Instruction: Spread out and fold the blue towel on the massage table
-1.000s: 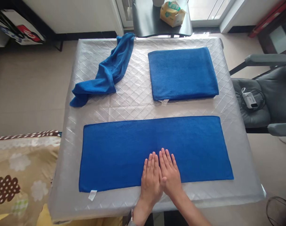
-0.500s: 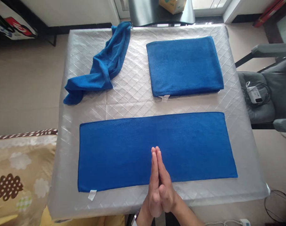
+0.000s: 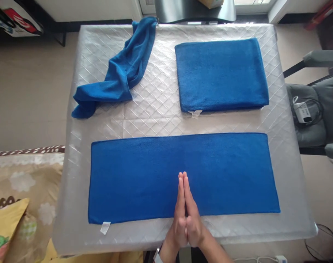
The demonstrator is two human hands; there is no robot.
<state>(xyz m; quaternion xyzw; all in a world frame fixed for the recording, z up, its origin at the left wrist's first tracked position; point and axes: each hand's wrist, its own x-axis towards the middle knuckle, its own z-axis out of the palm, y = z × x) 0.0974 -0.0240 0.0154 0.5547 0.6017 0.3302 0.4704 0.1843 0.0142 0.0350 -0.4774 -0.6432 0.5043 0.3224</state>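
Observation:
A long blue towel (image 3: 144, 175) lies flat across the near half of the table (image 3: 155, 118), which has a quilted clear cover. My left hand (image 3: 179, 217) and my right hand (image 3: 193, 219) stand on edge, palm against palm, over the middle of the towel's near edge. Their fingers are stretched straight and point away from me, and they hold nothing. A white tag (image 3: 105, 227) sticks out at the towel's near left corner. A folded blue towel (image 3: 221, 73) lies at the far right. A crumpled blue towel (image 3: 119, 76) lies at the far left.
A grey armchair (image 3: 322, 106) with a white charger and cable (image 3: 303, 113) stands to the right of the table. Patterned bedding (image 3: 21, 190) lies at the near left. A black side table (image 3: 193, 9) stands beyond the far edge. More cables lie on the floor at the near right.
My hands went from lying flat side by side on the long towel to standing pressed palm to palm. The view has shifted slightly; the towels have not moved.

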